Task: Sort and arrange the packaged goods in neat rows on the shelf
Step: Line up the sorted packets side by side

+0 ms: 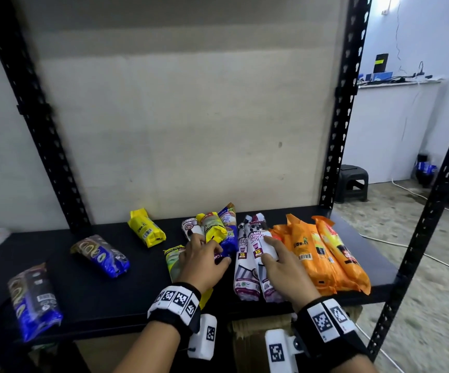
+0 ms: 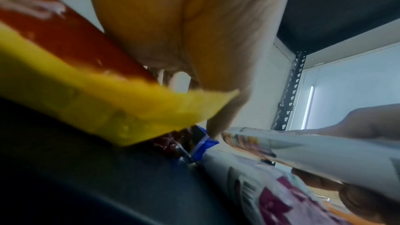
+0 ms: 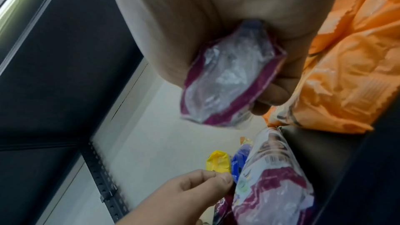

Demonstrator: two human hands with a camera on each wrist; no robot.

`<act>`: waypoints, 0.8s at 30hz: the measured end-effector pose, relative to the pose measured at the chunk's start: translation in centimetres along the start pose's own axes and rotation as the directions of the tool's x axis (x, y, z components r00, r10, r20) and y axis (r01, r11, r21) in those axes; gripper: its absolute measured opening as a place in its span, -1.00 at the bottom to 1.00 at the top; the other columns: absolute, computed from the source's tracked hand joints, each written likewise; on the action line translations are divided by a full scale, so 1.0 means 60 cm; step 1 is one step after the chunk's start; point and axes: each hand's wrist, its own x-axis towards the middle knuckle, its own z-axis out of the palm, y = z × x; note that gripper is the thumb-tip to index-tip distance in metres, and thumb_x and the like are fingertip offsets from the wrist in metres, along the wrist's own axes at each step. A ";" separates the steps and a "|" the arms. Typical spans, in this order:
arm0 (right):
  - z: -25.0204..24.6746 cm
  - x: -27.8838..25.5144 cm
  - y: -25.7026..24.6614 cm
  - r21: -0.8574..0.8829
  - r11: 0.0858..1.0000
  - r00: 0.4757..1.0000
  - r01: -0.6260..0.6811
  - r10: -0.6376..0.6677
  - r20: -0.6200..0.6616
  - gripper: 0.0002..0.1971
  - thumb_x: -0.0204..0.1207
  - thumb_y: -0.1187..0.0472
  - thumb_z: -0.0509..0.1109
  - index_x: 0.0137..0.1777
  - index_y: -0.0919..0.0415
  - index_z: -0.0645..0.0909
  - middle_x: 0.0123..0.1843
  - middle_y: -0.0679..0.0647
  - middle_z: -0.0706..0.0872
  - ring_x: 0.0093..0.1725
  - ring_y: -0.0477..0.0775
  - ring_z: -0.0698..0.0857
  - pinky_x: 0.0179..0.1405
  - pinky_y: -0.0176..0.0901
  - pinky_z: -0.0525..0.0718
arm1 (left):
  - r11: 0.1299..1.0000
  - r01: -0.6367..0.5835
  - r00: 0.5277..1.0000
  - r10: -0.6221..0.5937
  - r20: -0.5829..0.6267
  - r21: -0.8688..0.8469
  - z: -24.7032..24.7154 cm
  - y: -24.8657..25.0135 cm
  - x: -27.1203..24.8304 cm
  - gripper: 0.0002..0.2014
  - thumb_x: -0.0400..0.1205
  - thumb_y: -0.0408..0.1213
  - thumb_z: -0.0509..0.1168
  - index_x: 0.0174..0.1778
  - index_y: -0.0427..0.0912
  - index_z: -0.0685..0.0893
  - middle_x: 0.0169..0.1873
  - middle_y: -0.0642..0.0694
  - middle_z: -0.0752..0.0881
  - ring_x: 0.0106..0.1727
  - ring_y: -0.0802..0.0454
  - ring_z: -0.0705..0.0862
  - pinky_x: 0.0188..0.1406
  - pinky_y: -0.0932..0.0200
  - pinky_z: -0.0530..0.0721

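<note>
Both hands work on the black shelf [image 1: 104, 300]. My right hand [image 1: 270, 251] grips a white-and-maroon drawstring-bag pack [image 1: 257, 238]; the right wrist view shows its fingers curled round this pack [image 3: 229, 78]. A twin pack [image 1: 243, 267] lies just left of it. My left hand [image 1: 215, 255] has its fingers curled over a maroon-labelled pack [image 1: 219, 259] in a loose heap of yellow [image 1: 214, 228] and blue [image 1: 228, 220] packs. A yellow-red pack [image 2: 97, 91] lies under that palm. Three orange packs [image 1: 323, 254] lie side by side at the right.
A yellow pack [image 1: 146, 231] and two blue packs [image 1: 102, 254] [image 1: 35, 300] lie scattered on the shelf's left half. Black slotted uprights [image 1: 344, 103] [image 1: 433, 211] frame the bay. A cardboard box [image 1: 258, 329] sits below the shelf and a dark stool [image 1: 352, 184] stands behind.
</note>
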 end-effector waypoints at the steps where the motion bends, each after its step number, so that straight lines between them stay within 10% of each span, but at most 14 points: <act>1: 0.002 0.003 0.002 -0.007 1.000 1.000 0.003 -0.003 0.002 -0.52 0.60 -0.12 0.22 0.53 -0.34 0.32 0.38 0.08 0.57 0.00 0.17 0.70 -0.13 -0.02 0.71 | 1.000 -0.003 0.999 0.002 -0.037 -0.015 0.001 0.004 0.002 -0.69 0.56 0.19 0.38 0.05 0.08 0.63 0.20 0.02 0.32 0.37 -0.05 0.43 0.30 -0.02 0.51; 6: 0.005 0.001 -0.005 -0.022 1.000 1.000 0.020 -0.020 -0.006 -0.51 0.65 -0.08 0.24 0.58 -0.27 0.33 0.43 0.01 0.52 0.28 0.03 0.64 0.27 0.10 0.70 | 0.992 -0.122 0.974 0.116 -0.193 -0.018 -0.008 0.016 0.032 -0.64 0.48 0.05 0.50 -0.02 -0.03 0.52 0.17 -0.06 0.34 0.30 -0.12 0.43 0.13 -0.01 0.60; 10: 0.009 0.010 0.006 0.023 0.999 0.999 0.027 -0.026 -0.023 -0.46 0.50 -0.22 0.24 0.51 -0.39 0.35 0.36 -0.01 0.58 0.16 0.01 0.71 0.18 0.17 0.75 | 0.981 -0.183 0.983 0.181 0.038 0.068 -0.026 0.025 0.079 -0.48 0.51 0.18 0.41 0.31 0.04 0.50 0.32 -0.08 0.37 0.42 -0.14 0.42 0.36 -0.10 0.54; 16: -0.001 0.017 0.002 0.071 0.997 0.999 0.040 -0.039 -0.013 -0.55 0.69 0.08 0.26 0.57 -0.13 0.40 0.20 0.01 0.67 -0.21 -0.05 0.78 -0.34 -0.17 0.75 | 0.996 -0.037 0.972 0.055 0.229 -0.082 -0.044 0.052 0.147 -0.57 0.58 0.19 0.33 0.24 0.01 0.66 0.37 -0.15 0.54 0.41 -0.14 0.54 0.37 0.01 0.55; 24: 0.002 0.032 0.011 0.108 0.994 1.000 0.006 -0.008 0.020 -0.53 0.64 -0.01 0.25 0.55 -0.17 0.39 0.25 0.02 0.66 -0.14 -0.03 0.73 -0.28 -0.20 0.68 | 0.970 -0.061 0.921 -0.036 0.389 0.233 -0.041 0.097 0.220 -0.44 0.70 0.17 0.20 0.45 -0.20 0.50 0.37 -0.24 0.65 0.31 -0.25 0.65 0.25 0.00 0.61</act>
